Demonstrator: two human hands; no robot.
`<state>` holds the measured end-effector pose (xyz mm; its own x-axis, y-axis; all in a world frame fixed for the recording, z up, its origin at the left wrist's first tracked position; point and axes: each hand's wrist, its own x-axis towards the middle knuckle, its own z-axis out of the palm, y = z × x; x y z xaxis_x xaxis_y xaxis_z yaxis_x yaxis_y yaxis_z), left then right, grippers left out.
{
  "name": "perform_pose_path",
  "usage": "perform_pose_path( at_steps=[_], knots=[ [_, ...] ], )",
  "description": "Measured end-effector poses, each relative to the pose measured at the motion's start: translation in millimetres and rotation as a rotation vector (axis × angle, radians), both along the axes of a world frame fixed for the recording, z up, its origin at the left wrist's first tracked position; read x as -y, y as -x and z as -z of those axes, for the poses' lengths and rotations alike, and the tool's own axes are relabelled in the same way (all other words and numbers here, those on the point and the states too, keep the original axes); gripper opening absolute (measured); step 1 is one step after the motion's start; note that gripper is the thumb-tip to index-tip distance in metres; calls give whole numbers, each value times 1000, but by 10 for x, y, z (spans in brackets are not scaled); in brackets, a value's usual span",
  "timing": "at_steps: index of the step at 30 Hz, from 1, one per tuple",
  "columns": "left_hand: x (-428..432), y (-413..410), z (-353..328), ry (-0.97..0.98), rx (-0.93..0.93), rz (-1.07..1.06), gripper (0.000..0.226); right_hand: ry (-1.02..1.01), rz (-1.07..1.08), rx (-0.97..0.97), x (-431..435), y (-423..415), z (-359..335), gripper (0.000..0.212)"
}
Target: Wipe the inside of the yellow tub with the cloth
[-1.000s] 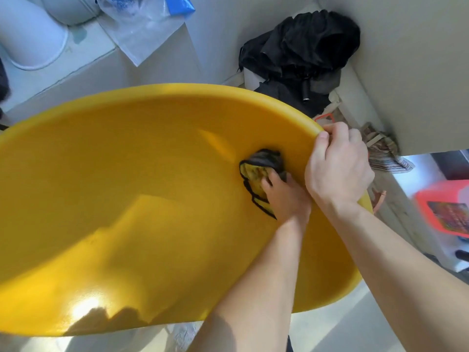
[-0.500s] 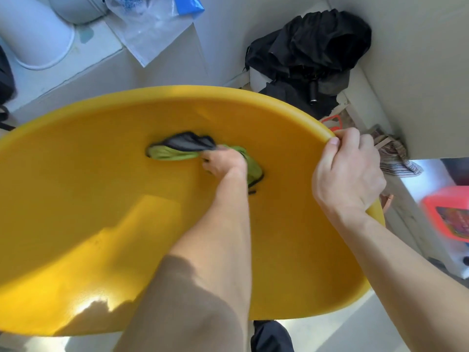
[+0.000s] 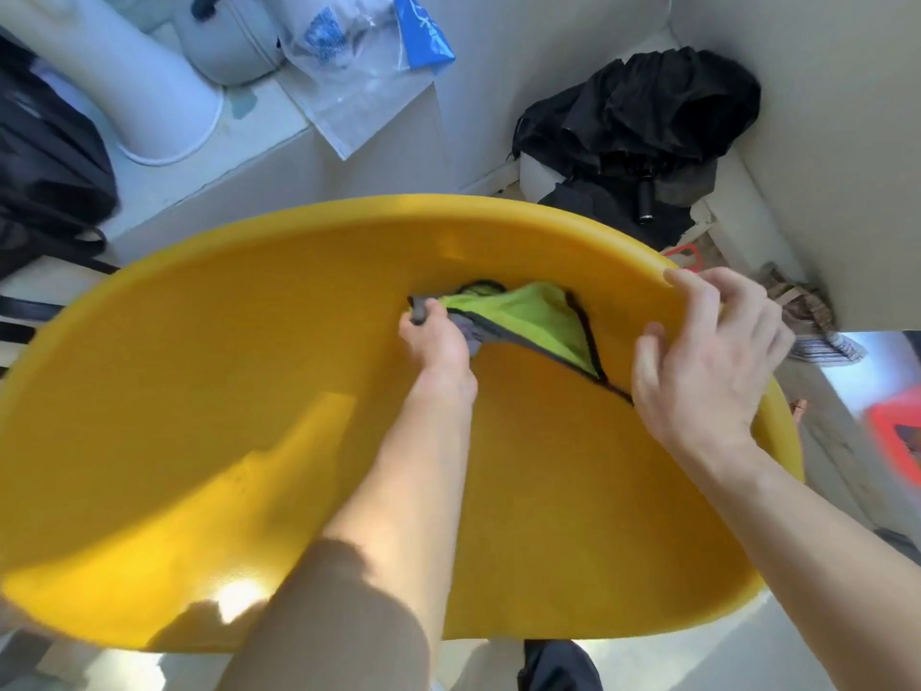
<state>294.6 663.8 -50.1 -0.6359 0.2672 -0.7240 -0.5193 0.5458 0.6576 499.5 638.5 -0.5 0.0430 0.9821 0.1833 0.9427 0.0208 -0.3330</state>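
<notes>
STEP: wiping far inner wall | left hand [image 3: 438, 341]: grip pinching cloth [image 3: 528, 321], pressing it against yellow tub [image 3: 199, 391] interior | right hand [image 3: 707, 361]: fingers spread, loosening at far-right rim, likely steadying the tilted tub

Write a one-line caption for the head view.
Left hand wipes a green-and-grey cloth inside the tilted yellow plastic tub; right hand at its rim.

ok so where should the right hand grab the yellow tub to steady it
On the rolled rim at the far right, coming over the edge from outside. The yellow tub is tilted, and the right hand is open there while the left hand wipes with the cloth.
</notes>
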Motion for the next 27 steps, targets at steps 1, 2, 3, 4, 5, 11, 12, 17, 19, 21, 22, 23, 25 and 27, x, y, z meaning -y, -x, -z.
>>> perform_pose_path(
  at_steps=[1,2,3,4,5,11,12,17,19,21,22,23,25,27],
  knots=[
    [-183,290,-103,-24,-45,-103,32,-15,-68,-7,30,77,-2,43],
    [-313,555,-185,-33,-79,-171,33,-10,-132,-9,47,160,13,41],
    [-401,795,-241,-9,-117,-207,37,5,-190,-18,48,243,48,39],
    [-440,999,-255,37,-163,-238,42,31,-247,-41,46,328,94,35],
    [-444,1173,-240,66,-221,-282,45,70,-304,-77,53,419,149,32],
    [-199,947,33,23,-263,-94,54,639,-237,-448,190,1028,600,31],
    [-130,808,100,10,-182,17,52,759,-131,-590,183,1159,633,36],
    [407,601,190,-167,342,438,72,1102,399,-1500,53,1662,579,46],
    [560,712,116,-222,296,562,76,1104,423,-1654,39,1766,561,46],
    [624,937,-65,-242,113,698,57,1060,390,-1609,80,1908,568,37],
    [643,1093,-160,-226,-40,750,45,977,394,-1538,93,1977,566,31],
    [656,1274,-277,-214,-243,772,37,868,395,-1468,81,2040,548,25],
    [662,1696,-429,-171,-749,715,29,597,375,-1326,-10,2126,389,19],
    [650,2139,-506,3,-1178,610,33,278,260,-1090,-149,2136,106,23]
  ],
)
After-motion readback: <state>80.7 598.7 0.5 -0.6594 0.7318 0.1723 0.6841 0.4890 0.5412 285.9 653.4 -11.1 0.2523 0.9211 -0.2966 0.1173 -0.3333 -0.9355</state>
